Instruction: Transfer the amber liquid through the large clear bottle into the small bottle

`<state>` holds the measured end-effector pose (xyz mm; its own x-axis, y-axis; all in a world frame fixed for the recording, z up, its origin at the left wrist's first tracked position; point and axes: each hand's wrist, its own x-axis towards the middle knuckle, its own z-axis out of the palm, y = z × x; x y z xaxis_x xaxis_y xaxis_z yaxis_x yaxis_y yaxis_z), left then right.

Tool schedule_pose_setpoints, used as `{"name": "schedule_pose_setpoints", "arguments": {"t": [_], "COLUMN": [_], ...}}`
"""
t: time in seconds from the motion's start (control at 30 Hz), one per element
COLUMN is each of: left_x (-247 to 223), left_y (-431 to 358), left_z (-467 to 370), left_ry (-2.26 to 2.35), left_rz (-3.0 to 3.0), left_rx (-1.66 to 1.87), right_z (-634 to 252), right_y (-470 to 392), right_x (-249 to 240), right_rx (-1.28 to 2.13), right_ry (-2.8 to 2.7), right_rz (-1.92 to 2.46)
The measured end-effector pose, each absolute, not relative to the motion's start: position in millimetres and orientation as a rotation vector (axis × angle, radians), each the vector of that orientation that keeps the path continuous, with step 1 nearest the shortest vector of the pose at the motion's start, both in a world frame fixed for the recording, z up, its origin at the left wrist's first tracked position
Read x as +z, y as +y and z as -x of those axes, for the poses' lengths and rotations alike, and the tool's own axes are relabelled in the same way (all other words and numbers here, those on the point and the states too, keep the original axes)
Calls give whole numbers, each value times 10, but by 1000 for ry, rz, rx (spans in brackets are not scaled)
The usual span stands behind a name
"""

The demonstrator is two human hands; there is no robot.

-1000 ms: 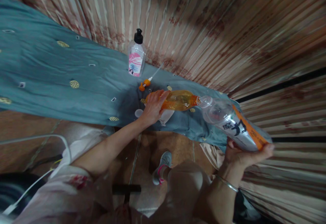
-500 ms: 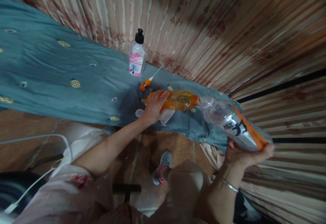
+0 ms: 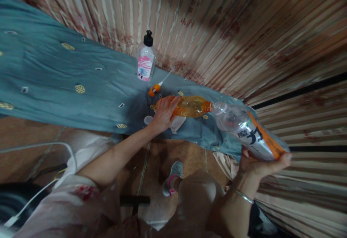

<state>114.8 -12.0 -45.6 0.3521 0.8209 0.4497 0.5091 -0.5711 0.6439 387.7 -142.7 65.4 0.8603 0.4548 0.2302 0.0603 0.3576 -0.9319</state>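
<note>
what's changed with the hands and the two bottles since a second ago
Nothing has visibly moved, and neither hand has grabbed or let go of anything. The left hand still holds the orange bottle, and the right hand still holds the clear bottle, the two bottles neck to neck. The black-topped bottle and the loose orange pump stayed put on the cloth.

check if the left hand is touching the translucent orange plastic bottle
Touching. The head view shows the left hand laid over the end of the translucent orange plastic bottle away from its neck, with no gap between.
</note>
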Motion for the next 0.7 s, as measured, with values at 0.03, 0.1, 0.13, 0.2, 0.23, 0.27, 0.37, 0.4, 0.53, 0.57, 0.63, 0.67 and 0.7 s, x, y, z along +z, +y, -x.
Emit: {"name": "schedule_pose_setpoints", "arguments": {"t": [0.03,0.1,0.13,0.2,0.23,0.27,0.37,0.4,0.53,0.57,0.63,0.67,0.7], "left_x": [-455,-452,-451,-453,-455,-457,-457,-453,-424,-417,-410,-410,-413], "left_y": [-120,-120,-119,-118,-116,-116,-118,-120,-132,-134,-133,-132,-130], "left_z": [-1147,-1145,-1144,-1143,-1143,-1143,-1143,-1143,-1146,-1147,-1147,-1147,-1145], "left_ry": [1165,1164,1164,1161,1159,1158,1154,1152,1155,1159,1162,1160,1157], "left_rz": [-2229,-2235,-2239,-2244,-2244,-2243,-2235,-2230,-2210,-2208,-2205,-2205,-2205], "left_rx": [1081,1078,1075,1071,1069,1069,1075,1078,1073,1069,1065,1064,1065], "right_z": [-3874,-3876,-3881,-3896,-3905,-3913,-3930,-3931,-3919,-3913,-3899,-3892,-3886], "right_y": [-1427,-1428,-1430,-1434,-1438,-1441,-1450,-1451,-1445,-1441,-1435,-1433,-1432], "right_x": [655,656,655,649,645,641,628,626,629,632,640,645,650], "right_rx": [243,244,243,246,248,249,248,248,248,251,255,250,245], "right_ry": [-526,-531,-532,-543,-550,-554,-547,-541,-528,-528,-524,-519,-507], "right_rz": [1188,1186,1182,1182,1188,1195,1204,1201,1178,1173,1163,1159,1156]}}
